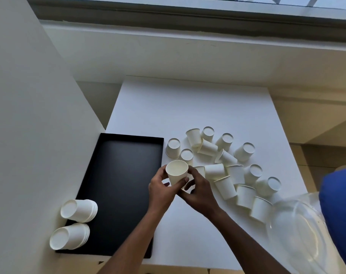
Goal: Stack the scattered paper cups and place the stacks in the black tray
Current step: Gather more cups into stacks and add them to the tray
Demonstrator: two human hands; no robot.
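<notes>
The left hand (161, 189) and right hand (198, 192) curl fingers round one white paper cup (177, 173), likely light and crushable, best held gently by its sides.

Stacks (79, 210) apparently in tray (118, 175); cups (225, 155) right.

Bare indoor room, sort unclear, white table (189, 113), pale window ledge (188, 54), white wall (20, 115)

Tray (120, 175) middle free; stacks (77, 224) crowd left edge.
</notes>
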